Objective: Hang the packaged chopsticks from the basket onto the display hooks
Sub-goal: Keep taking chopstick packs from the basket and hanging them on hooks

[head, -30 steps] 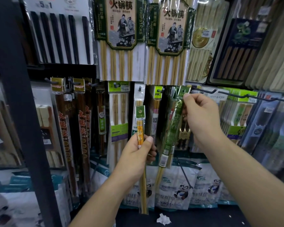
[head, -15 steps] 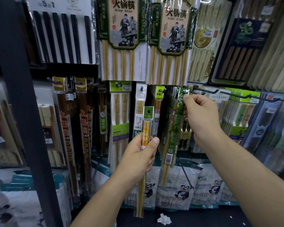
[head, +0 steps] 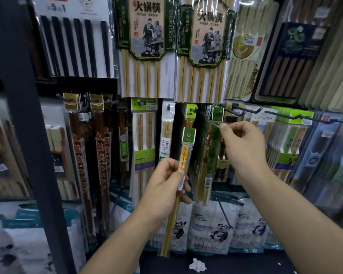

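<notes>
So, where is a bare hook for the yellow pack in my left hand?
The long black wire hooks right of your right hand have bare front lengths. The hook with the dark green chopstick packs is crowded, as are the brown chopstick packs far left.

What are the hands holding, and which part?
The left hand grips the yellow chopstick pack around its middle. The right hand pinches the green chopstick pack near its top.

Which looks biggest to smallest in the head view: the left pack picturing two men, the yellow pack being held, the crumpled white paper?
1. Left pack picturing two men.
2. Yellow pack in the left hand, though nearer the camera.
3. Crumpled white paper.
</notes>
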`<state>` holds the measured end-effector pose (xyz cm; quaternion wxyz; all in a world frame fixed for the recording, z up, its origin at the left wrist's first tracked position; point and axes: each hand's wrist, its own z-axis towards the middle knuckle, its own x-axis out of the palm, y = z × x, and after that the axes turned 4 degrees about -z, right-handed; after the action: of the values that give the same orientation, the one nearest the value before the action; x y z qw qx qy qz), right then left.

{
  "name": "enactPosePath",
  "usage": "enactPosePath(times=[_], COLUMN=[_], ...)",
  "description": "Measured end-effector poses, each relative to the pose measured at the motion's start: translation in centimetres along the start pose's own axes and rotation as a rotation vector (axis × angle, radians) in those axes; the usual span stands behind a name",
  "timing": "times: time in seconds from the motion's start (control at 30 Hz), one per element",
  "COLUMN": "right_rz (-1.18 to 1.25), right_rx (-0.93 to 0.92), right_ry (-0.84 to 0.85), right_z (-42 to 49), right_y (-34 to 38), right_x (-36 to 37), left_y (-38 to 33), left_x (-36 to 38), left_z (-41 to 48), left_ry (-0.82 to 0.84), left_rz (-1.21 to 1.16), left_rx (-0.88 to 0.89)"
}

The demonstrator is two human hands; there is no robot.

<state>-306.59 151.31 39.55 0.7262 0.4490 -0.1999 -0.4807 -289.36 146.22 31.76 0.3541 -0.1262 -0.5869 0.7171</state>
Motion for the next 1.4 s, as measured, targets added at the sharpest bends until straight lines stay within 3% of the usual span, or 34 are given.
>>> enactPosePath(times=[0.23, 0.37, 0.57, 0.83, 1.4], right_rz=[0.021, 0.052, 0.132, 0.122, 0.036], right_rx=[-0.134, -0.140, -0.017, 0.040, -0.053], right_ry=[0.327, 0.283, 0.174, 0.152, 0.112], right_z=[-2.3, -1.6, 0.6, 1.2, 2.2], right_y=[0.8, 1.1, 1.9, 1.7, 0.4], right_x=[-1.6, -1.9, -1.8, -0.9, 0.1], left_y=[-0.5, -0.8, -1.2, -0.2, -0.2], left_x=[2.9, 4.3, 4.8, 4.6, 4.7], left_z=[0.8, 1.8, 3.9, 4.9, 5.1], left_ry=[0.011, 0.016, -0.008, -0.040, -0.044], left_rz=[-0.057, -0.035, 0.289, 0.304, 0.410], left_rx=[0.054, 0.093, 0.164, 0.179, 0.149])
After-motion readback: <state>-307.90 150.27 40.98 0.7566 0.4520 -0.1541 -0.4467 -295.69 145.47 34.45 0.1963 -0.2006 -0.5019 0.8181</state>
